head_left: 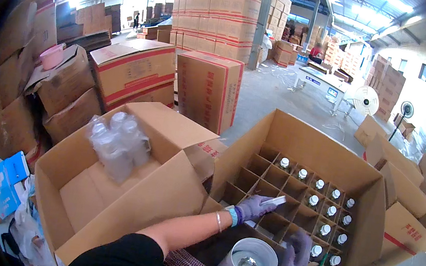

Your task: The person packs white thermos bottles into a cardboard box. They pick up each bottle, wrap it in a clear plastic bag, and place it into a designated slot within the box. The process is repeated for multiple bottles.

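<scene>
My left hand, in a purple glove, is closed on a small flat whitish piece, whose exact kind I cannot make out. It is over the near left cells of a divided carton. Several clear bottles with white caps stand upright in the cells on the right. My right hand, also gloved, is at the carton's near edge, its fingers raised and slightly bent, with nothing seen in them. Between my hands and closer to me is a white bucket with a shiny round thing inside.
On the left, an open carton contains clear plastic cups or bottles in a bag. Closed cartons stand beyond it. Carton flaps lean at the right. A white table and fans are farther back.
</scene>
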Motion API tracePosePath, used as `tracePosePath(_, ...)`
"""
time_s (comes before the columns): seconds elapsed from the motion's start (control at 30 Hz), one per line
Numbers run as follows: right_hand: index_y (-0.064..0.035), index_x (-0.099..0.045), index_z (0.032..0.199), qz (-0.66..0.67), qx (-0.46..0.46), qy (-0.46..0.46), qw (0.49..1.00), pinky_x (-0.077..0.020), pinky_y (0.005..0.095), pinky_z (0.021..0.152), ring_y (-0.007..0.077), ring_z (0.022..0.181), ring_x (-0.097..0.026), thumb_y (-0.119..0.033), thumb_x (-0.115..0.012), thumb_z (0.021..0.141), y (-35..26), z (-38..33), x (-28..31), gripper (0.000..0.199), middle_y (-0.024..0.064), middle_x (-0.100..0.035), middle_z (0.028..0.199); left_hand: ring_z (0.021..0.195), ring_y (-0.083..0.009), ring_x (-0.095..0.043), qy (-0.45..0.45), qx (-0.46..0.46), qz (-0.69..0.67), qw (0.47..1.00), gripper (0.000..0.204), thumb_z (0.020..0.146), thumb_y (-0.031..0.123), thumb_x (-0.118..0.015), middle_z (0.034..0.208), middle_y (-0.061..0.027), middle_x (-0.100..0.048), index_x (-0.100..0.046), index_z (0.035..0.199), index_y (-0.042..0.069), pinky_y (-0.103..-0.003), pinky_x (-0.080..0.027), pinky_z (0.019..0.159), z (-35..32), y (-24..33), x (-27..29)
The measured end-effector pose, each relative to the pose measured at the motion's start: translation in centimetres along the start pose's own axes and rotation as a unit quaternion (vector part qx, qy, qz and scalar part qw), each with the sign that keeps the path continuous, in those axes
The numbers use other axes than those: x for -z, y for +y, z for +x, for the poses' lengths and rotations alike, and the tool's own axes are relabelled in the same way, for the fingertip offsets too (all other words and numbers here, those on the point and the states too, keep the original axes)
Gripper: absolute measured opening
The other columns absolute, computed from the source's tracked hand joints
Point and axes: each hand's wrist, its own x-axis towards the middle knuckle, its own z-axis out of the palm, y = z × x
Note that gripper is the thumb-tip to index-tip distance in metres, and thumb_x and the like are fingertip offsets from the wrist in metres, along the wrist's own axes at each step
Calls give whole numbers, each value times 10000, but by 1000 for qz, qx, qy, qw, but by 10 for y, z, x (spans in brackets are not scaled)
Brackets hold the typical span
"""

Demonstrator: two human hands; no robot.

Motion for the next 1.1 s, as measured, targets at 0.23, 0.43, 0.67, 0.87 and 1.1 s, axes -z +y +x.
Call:
tracePosePath(0.23, -18, -568, 1130, -162, 168, 5, 972, -524, 379, 806, 295, 908, -624, -185, -709, 811, -63, 31, -20, 387, 153, -590, 983, 1239, -176, -532, -17, -81, -302, 950, 615, 1041, 449, -499, 1382, -109, -570, -467, 1450, -9, -335, -412, 1074, -121, 109, -55)
tracePosePath(0.43, -4, -469, 1360, 262, -31, 28, 964, -464, 354, 1009, 220, 1174, -568, -365, -452, 1036, -38, 5, -39, 485, 124, -578, 1264, 1470, -310, -342, 160, -351, 154, 910, 678, 1001, 323, -562, 1607, -207, -301, -316, 1547, 4, -416, -270, 1198, -166, 124, -67)
tracePosePath(0.67, -24, -358, 1495, 333, -11, -56, 941, -420, 419, 1114, 265, 1311, -516, -464, -589, 934, -14, -17, -15, 750, 162, -498, 1442, 1482, -410, -289, 155, -386, 153, 896, 635, 897, 246, -665, 1609, -225, -279, -459, 1484, 121, -473, -304, 1194, -176, 144, -71)
tracePosePath(0.87, -11, -440, 1393, 96, 20, 10, 995, -463, 399, 1030, 269, 1195, -596, -578, -594, 929, -73, -6, -24, 748, 177, -576, 1333, 1437, -453, -350, 104, -341, -12, 934, 616, 895, 285, -699, 1581, -231, -334, -506, 1453, 111, -458, -340, 1166, -164, 121, -70)
tracePosePath(1.1, -43, -421, 1466, 448, -118, -11, 886, -475, 416, 1068, 260, 1268, -558, -401, -457, 1059, -12, -22, -18, 544, 120, -567, 1384, 1328, -394, -514, 191, -344, 264, 880, 620, 864, 269, -668, 1599, -179, -320, -496, 1459, 234, -419, -450, 1089, -180, 162, -76)
